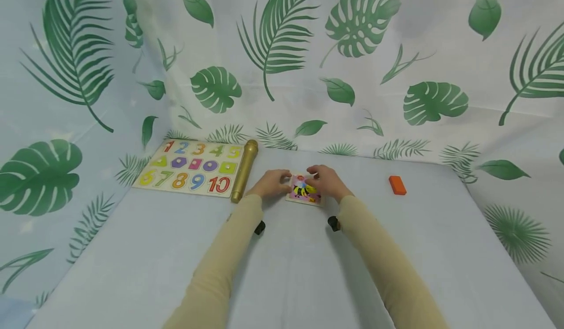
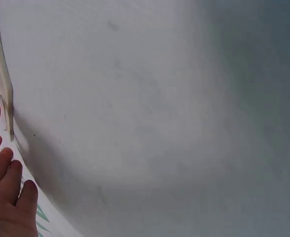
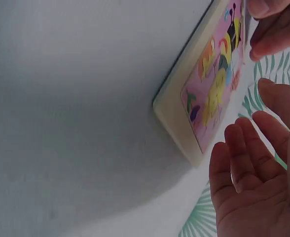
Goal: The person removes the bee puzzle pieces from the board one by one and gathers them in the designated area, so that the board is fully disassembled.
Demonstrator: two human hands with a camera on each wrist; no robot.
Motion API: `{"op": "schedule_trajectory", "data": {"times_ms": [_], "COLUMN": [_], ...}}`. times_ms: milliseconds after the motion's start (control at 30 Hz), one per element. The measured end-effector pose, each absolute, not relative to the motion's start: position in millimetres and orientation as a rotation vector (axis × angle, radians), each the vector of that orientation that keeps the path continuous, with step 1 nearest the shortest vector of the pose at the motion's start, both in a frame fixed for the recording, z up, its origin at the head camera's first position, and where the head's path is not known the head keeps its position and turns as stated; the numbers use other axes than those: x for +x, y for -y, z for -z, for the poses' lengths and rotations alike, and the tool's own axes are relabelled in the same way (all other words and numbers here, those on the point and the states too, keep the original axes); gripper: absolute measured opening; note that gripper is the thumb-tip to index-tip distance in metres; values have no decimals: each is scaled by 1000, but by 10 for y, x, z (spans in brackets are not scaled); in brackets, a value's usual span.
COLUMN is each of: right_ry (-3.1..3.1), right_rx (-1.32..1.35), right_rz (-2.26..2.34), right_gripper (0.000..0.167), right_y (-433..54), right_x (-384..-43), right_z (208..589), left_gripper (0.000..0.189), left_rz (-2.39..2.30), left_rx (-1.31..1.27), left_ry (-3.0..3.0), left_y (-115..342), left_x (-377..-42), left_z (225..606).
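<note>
A small square wooden picture puzzle point(image 1: 304, 193) with a yellow-and-black bee on pink lies flat on the table between the two hands. My left hand point(image 1: 271, 184) is at its left side with loosely bent fingers. In the left wrist view this hand point(image 2: 8, 190) appears beside the board's pale edge point(image 2: 7, 94), apparently gripping nothing. At the opposite side, my right hand point(image 1: 329, 182) hovers over the puzzle's upper right part. The right wrist view has its fingers point(image 3: 246, 153) relaxed and spread, apart from the puzzle point(image 3: 211, 96). Whether the left fingertips touch the board cannot be told.
To the left lies a wooden number-and-shape board point(image 1: 189, 168), with a gold microphone-like stick point(image 1: 244, 171) along its right edge. An orange block point(image 1: 397, 185) sits off to the right. Leaf-printed cloth point(image 1: 282, 50) rises behind the white table point(image 1: 291, 270).
</note>
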State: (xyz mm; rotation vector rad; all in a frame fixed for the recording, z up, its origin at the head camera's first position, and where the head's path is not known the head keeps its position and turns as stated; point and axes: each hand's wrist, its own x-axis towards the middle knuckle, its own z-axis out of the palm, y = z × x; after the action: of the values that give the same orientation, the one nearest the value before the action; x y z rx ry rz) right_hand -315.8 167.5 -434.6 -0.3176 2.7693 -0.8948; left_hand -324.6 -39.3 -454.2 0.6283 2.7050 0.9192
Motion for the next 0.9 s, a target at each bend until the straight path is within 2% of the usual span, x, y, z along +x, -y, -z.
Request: {"op": "schedule_trajectory", "data": {"times_ms": [233, 900], "right_ry": [-2759, -2709], "right_rx": [-334, -303], "right_rz": [949, 1048], "right_gripper": [40, 42], "right_y": [-1542, -1437], "right_x": [-3193, -3226], "right_z": [4400, 4524], "left_gripper": [34, 35], "left_rz": [-903, -842], "left_rx": [668, 738], "left_ry": [-2720, -2704], "left_y": [422, 408], "left_x": [-3234, -3230], "left_z": [4544, 4569]}}
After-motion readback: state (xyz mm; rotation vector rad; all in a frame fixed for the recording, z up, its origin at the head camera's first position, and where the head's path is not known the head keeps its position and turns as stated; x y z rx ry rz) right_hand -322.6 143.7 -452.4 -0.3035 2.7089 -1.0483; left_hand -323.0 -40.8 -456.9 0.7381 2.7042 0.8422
